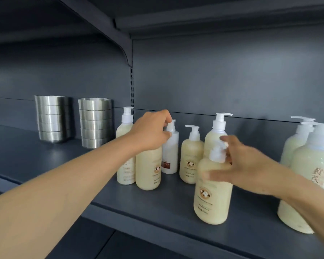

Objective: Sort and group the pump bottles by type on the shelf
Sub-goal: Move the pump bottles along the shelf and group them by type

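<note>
Several pump bottles stand on the dark grey shelf [157,208]. My left hand [150,131] reaches over a cream bottle [148,169], hiding its pump, and pinches the pump of a slim white bottle [170,154] between thumb and forefinger. My right hand [249,165], blurred, wraps the neck of the front cream bottle [211,195], thumb across its shoulder. A tall cream bottle [125,165] stands at the left. Another cream bottle [192,159] and a taller one [216,133] stand behind. Two large pale bottles [310,174] stand at the right.
Two stacks of steel bowls [52,118] [95,122] stand at the back left of the shelf. An upright post with slots [132,86] divides the back panel. Another shelf [213,21] hangs overhead. Bare shelf lies in front of the bowls.
</note>
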Demonstrator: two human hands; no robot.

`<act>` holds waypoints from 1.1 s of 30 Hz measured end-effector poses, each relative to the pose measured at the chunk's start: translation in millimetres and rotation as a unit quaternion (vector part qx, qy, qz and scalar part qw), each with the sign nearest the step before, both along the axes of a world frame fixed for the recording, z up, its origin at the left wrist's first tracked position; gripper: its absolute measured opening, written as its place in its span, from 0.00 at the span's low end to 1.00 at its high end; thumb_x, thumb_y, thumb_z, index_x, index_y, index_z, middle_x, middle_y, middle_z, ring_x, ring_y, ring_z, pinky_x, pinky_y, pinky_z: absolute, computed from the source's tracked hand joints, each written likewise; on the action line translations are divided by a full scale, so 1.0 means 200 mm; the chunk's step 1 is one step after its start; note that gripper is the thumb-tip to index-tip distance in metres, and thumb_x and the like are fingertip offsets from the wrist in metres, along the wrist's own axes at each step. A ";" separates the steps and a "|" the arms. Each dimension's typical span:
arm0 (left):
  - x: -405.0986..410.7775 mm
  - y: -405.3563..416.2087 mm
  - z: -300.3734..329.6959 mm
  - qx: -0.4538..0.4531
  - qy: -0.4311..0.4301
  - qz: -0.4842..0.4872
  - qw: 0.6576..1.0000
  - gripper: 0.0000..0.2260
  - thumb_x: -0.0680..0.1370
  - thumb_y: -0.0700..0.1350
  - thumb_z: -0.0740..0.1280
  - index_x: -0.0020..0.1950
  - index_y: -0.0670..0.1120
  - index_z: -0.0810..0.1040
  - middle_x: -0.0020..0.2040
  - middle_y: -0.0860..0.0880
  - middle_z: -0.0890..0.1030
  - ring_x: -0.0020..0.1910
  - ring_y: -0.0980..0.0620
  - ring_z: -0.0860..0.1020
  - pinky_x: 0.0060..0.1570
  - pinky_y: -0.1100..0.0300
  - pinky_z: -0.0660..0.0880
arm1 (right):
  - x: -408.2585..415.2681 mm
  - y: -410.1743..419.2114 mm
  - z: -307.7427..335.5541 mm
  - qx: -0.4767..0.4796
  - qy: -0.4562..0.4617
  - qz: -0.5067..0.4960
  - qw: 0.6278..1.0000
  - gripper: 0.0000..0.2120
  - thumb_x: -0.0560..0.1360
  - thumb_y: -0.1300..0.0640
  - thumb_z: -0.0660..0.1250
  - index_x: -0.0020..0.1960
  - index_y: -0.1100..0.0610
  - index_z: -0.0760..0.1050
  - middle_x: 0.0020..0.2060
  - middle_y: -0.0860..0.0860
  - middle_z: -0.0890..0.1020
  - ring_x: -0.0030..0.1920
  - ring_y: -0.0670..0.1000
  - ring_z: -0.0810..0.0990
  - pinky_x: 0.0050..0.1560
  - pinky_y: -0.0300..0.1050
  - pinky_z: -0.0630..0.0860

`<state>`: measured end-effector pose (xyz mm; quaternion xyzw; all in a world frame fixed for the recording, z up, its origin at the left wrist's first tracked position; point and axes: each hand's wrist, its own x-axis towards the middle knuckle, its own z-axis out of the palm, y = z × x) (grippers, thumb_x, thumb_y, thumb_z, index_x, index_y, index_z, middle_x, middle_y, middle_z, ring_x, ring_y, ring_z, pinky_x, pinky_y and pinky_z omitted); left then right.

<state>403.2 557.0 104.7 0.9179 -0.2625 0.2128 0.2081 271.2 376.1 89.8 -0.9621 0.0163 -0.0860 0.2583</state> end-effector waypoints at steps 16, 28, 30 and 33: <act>0.50 0.00 0.20 0.278 0.042 0.042 0.959 0.13 0.76 0.39 0.61 0.32 0.42 0.65 0.32 0.46 0.67 0.30 0.50 0.65 0.28 0.60 0.63 | 0.91 0.29 0.34 -0.246 0.058 0.005 0.967 0.20 0.77 0.55 0.62 0.67 0.60 0.67 0.61 0.55 0.75 0.57 0.56 0.75 0.57 0.47 0.72; 0.57 -0.03 0.22 0.449 0.087 0.051 0.888 0.11 0.73 0.34 0.64 0.30 0.41 0.71 0.29 0.46 0.73 0.26 0.50 0.71 0.33 0.59 0.71 | 1.04 0.32 0.30 -0.220 0.107 -0.034 0.969 0.13 0.78 0.54 0.61 0.47 0.63 0.77 0.40 0.52 0.79 0.40 0.50 0.73 0.37 0.39 0.68; 0.58 -0.02 0.22 0.432 0.089 0.039 0.897 0.11 0.74 0.34 0.62 0.31 0.41 0.71 0.29 0.46 0.74 0.26 0.50 0.71 0.30 0.60 0.70 | 1.00 0.34 0.31 -0.226 0.102 -0.038 0.968 0.10 0.77 0.55 0.61 0.45 0.62 0.76 0.35 0.51 0.75 0.35 0.49 0.71 0.34 0.38 0.65; 0.59 -0.01 0.21 0.412 0.096 0.029 0.906 0.09 0.75 0.34 0.62 0.35 0.40 0.73 0.31 0.45 0.75 0.27 0.50 0.73 0.30 0.61 0.72 | 0.90 0.37 0.34 -0.248 0.082 -0.046 0.964 0.11 0.78 0.56 0.60 0.43 0.61 0.76 0.33 0.51 0.74 0.33 0.50 0.70 0.31 0.38 0.63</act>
